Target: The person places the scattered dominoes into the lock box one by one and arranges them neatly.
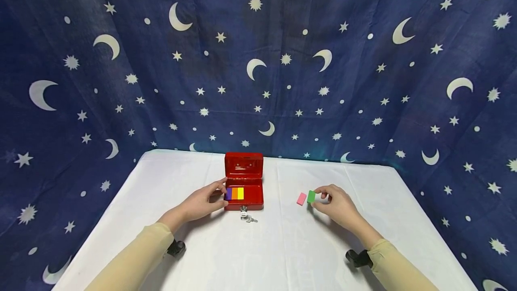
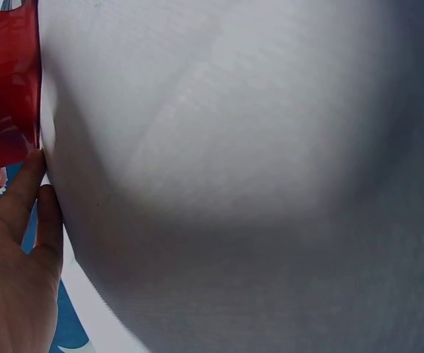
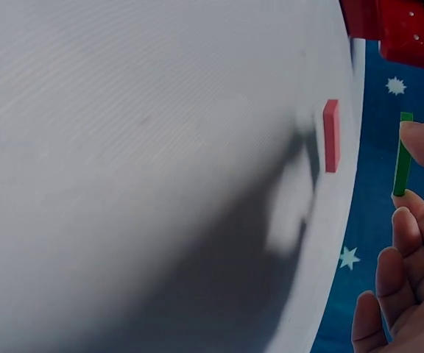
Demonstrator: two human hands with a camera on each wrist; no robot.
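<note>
A red metal cash box (image 1: 253,192) stands with its lid (image 1: 244,165) raised and hinged at the back. Inside, along its left part, lie a purple block (image 1: 229,193), an orange block (image 1: 235,193) and a yellow block (image 1: 240,193). My left hand (image 1: 203,199) rests at the box's left side, thumb near the front corner and extended fingers against the wall. To the right, my right hand (image 1: 338,203) pinches a green block (image 3: 403,158) between thumb and fingertip, raised off the cloth. Just left of it, a pink block (image 1: 301,199) lies on the table.
A small padlock (image 1: 243,212) hangs at the box front, with keys (image 1: 251,219) on the cloth beside it. White cloth covers the table (image 1: 258,255). Behind and at the sides hangs a dark blue curtain (image 1: 282,80) with moons and stars.
</note>
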